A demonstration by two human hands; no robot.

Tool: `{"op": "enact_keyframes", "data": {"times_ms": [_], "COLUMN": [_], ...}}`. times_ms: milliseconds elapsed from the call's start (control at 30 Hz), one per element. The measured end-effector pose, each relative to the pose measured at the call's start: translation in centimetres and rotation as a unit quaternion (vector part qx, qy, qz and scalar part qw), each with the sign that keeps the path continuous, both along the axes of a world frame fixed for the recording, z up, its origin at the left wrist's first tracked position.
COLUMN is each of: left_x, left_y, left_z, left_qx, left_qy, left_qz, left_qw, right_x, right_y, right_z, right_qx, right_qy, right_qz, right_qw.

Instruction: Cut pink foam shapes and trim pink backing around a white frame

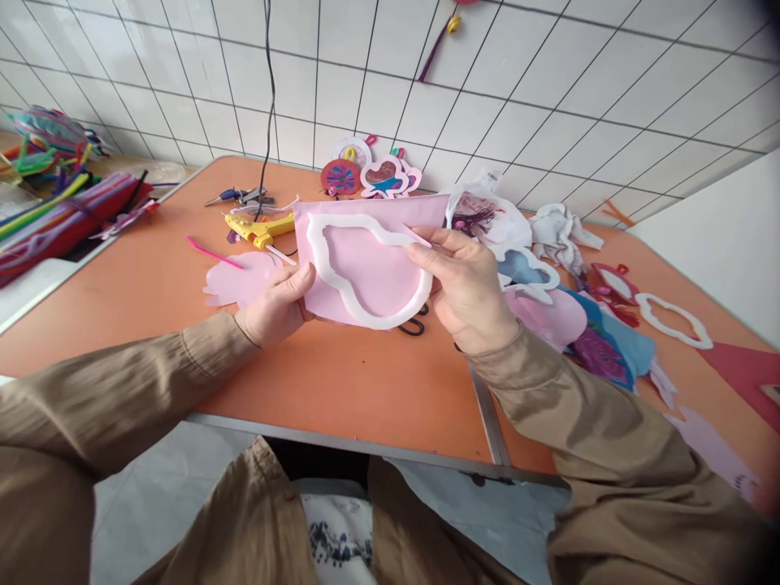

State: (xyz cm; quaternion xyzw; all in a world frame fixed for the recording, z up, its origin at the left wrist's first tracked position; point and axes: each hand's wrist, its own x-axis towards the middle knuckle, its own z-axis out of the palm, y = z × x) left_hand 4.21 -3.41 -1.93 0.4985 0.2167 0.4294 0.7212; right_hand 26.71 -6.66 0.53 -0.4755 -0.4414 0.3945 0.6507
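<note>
My left hand (279, 302) is closed on the lower left edge of a pink sheet (371, 268), thumb in front and fingers behind. Against the sheet's face lies a white wavy-edged frame (373, 318), its thick outline enclosing a pink area. With thumb and fingers my right hand (469, 288) pinches the frame's right side together with the sheet. Both are tilted up above the orange table. Black loops like scissor handles (414, 325) show just below the sheet, the remainder hidden behind it.
A yellow glue gun (268, 230), a pink cutout (244, 276) and keys (247, 196) lie left on the orange table (341, 390). Finished-looking ornaments (341, 175) lean by the tiled wall. Pipe cleaners (67, 215) are at far left. Another white frame (673, 319) and colourful scraps crowd the right.
</note>
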Motion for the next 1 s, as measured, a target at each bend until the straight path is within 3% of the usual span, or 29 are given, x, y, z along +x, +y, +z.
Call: {"op": "enact_keyframes", "data": {"times_ms": [200,367,633,1000], "left_x": [-0.1,0.3,0.2,-0.2], "left_y": [0.4,0.6,0.9,0.3], "left_z": [-0.2,-0.4,-0.2,0.4], "left_qx": [-0.021,-0.036,-0.018,0.046], "left_qy": [0.033,0.027,0.019,0.009], "left_qz": [-0.017,0.0,0.039,0.085], "left_qw": [0.999,0.999,0.999,0.995], "right_x": [-0.1,-0.2,-0.7,-2.5], "right_y": [0.5,0.6,-0.7,-3.9], "right_z": [-0.5,-0.9,-0.9,1.2], "right_qx": [-0.079,-0.081,0.037,0.173], "right_qy": [0.041,0.035,-0.115,-0.225], "right_qz": [0.0,0.014,-0.013,-0.029], "right_qw": [0.996,0.996,0.993,0.958]}}
